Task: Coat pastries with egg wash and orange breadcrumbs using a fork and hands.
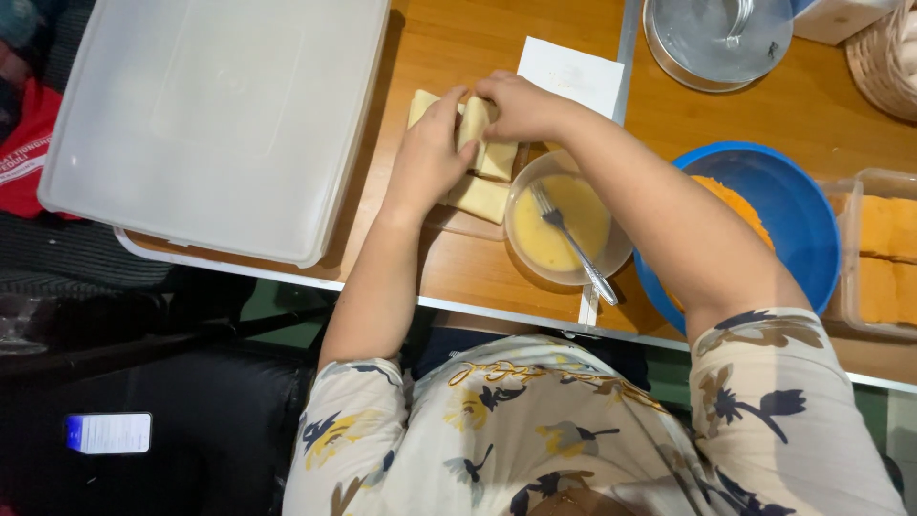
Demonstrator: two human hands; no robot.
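Clear bowl of beaten egg [564, 225] with fork [573, 246] at the table's [449, 277] near edge, blue bowl [783, 205] beside it, farther in left hand [428, 158] and right hand [519, 105] both gripping a pale bread roll [475, 129] among others, white lidded container [220, 119] at left.

Wicker basket [888, 53] cropped at edge

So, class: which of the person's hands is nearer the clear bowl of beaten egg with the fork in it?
Right. The right hand sits just above the clear bowl of beaten egg; the left hand lies further left.
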